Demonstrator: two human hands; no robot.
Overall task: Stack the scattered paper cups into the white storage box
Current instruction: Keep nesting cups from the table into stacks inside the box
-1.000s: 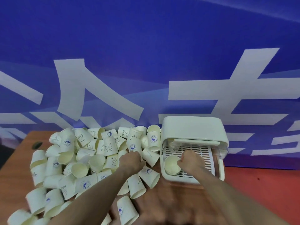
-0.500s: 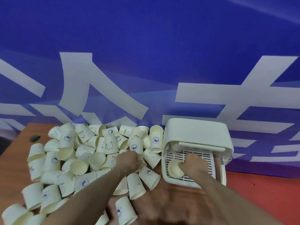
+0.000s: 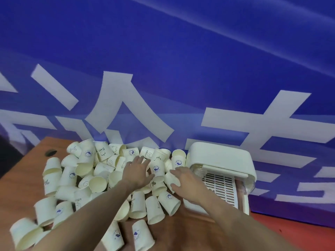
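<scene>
Several white paper cups (image 3: pixel 101 183) lie scattered in a pile across the left and middle of the brown table. The white storage box (image 3: pixel 223 158) stands at the right of the pile, its lid raised over a slatted tray (image 3: pixel 221 185). My left hand (image 3: pixel 136 172) is spread flat over the middle of the pile, fingers straight, its thumb beside an upside-down cup (image 3: pixel 157 169). My right hand (image 3: pixel 183 180) is at the pile's right edge, just left of the box, with a lying cup (image 3: pixel 169 179) between its straight fingers and thumb. My right wrist hides the tray's front left corner.
A blue banner with large white characters hangs right behind the table (image 3: pixel 20 185) and the box. A dark round hole (image 3: pixel 50 152) sits near the table's far left corner. A red surface (image 3: pixel 299 236) lies lower right, beyond the table.
My right hand has left the box tray and moved left to the cup pile. My left hand has opened and slid a little farther into the pile. The camera view has tilted.
</scene>
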